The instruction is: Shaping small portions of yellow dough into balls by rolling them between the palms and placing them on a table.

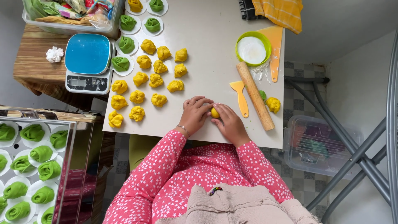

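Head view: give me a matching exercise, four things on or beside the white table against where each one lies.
Things:
1. rolling pin
2. kitchen scale
3. green bowl
4. yellow dough ball

Places:
A. between the left hand and right hand
B. beside the table's left edge
C. diagonal, near the right edge
D. far side, next to an orange scraper

Pairs: 1-C, 2-B, 3-D, 4-A

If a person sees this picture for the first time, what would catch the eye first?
Probably the two hands, left hand and right hand, which close around a small yellow dough ball at the near edge of the pale table. Next, the many folded yellow dough pieces laid in rows to their left, beside a blue kitchen scale.
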